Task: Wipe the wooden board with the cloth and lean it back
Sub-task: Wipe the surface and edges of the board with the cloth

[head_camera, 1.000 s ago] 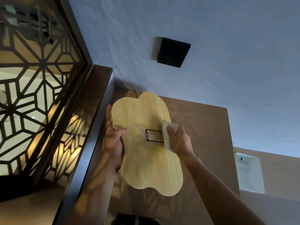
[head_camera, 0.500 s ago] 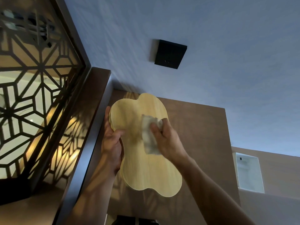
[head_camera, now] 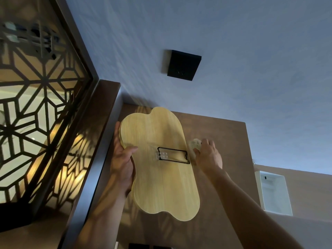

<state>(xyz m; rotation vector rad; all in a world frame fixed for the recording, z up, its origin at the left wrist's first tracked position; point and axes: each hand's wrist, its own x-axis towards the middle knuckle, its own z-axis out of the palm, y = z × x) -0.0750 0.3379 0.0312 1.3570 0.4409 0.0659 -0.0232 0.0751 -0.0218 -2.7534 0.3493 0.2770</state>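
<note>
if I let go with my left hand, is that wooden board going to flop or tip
Probably stiff: the board stays flat though the left hand grips only one edge. Likely tippy: it is tall with curved edges. The wire stand may catch the cloth.

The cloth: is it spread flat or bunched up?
Bunched up. The cloth is a small wad gripped in the right hand, beside the board.

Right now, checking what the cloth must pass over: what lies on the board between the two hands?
In the head view, a black wire frame lies on the wooden board between the left hand and right hand.
</note>
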